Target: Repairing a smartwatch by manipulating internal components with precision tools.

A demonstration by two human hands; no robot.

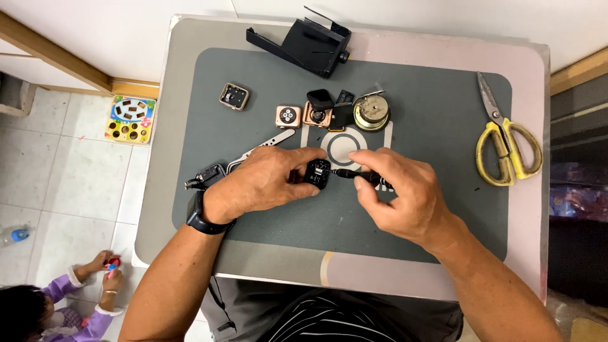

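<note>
Right at the near edge, both forearms come in over the tabletop (158, 209) and meet at the middle of the grey work mat (443, 209). The left hand (259, 183), a dark watch on its wrist, is closed around a small black square module (317, 173); thumb and fingers pinch it by its sides and hold it just above the mat. The right hand (402, 190) is closed in a pen-like grip on a slim black screwdriver (354, 174), its tip laid against the module's right side.

That little block looks light and rigid, with fine parts on its face that I judge fragile. Its hard edges seem the safe place to hold it, not the exposed top, and it looks small enough to slip if the pinch loosens.

Just behind the left hand lie metal tweezers (269, 142) and a small black clip-like part (206, 176). Further back sits a row of pieces: a copper-coloured square watch case (234, 96), a second one showing its round sensor back (288, 116), a third opened up (316, 114), and a round brass movement (371, 114). Off to the right, well apart, rest yellow-handled scissors (506, 142). At the far edge stands a black angled holder (304, 41).
</note>
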